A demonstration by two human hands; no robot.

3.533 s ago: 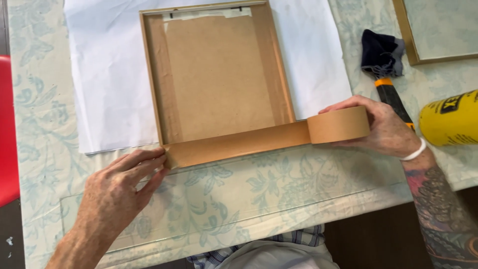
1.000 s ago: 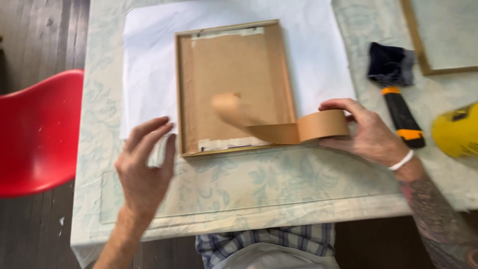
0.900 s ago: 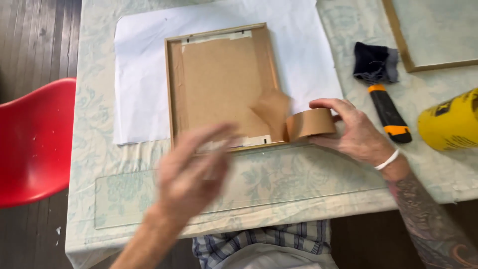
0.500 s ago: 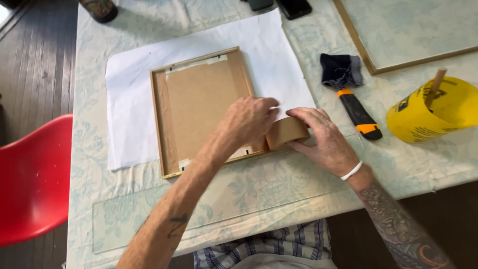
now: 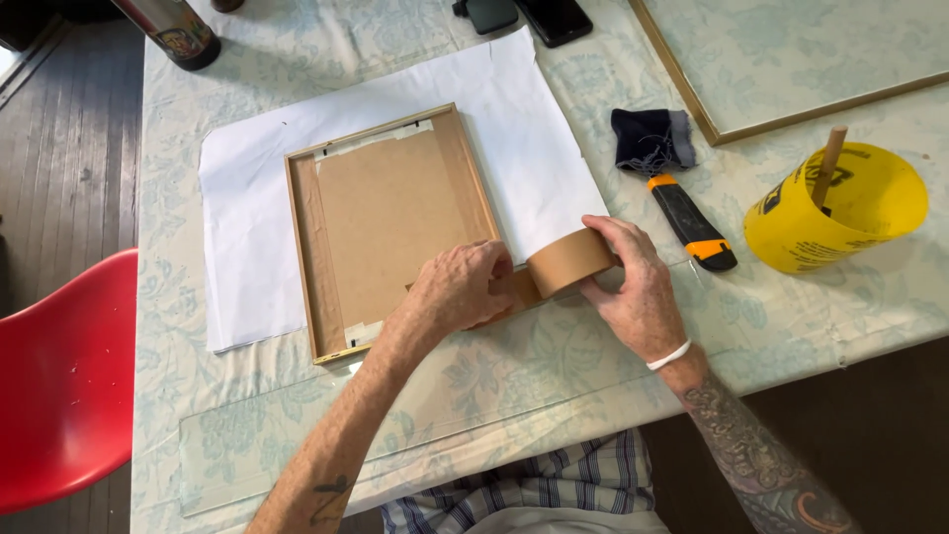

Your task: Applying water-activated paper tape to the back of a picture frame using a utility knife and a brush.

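A wooden picture frame (image 5: 390,222) lies face down on a white paper sheet (image 5: 247,218), its brown backing board up. My right hand (image 5: 633,287) grips a roll of brown paper tape (image 5: 571,260) at the frame's near right corner. My left hand (image 5: 463,289) reaches across and presses the loose tape end onto the frame's lower right edge, hiding that end. Short tape pieces sit at the frame's top and lower left.
A black and orange utility knife (image 5: 692,222) and a dark cloth (image 5: 647,143) lie right of the paper. A yellow tub (image 5: 835,213) with a wooden stick stands far right. A larger frame (image 5: 791,59) is at the back right. A red chair (image 5: 64,386) stands left.
The long strip of tape laid along the frame's bottom edge has come off. My left hand crossed from the lower left corner to the roll at the right corner. The camera view rose.
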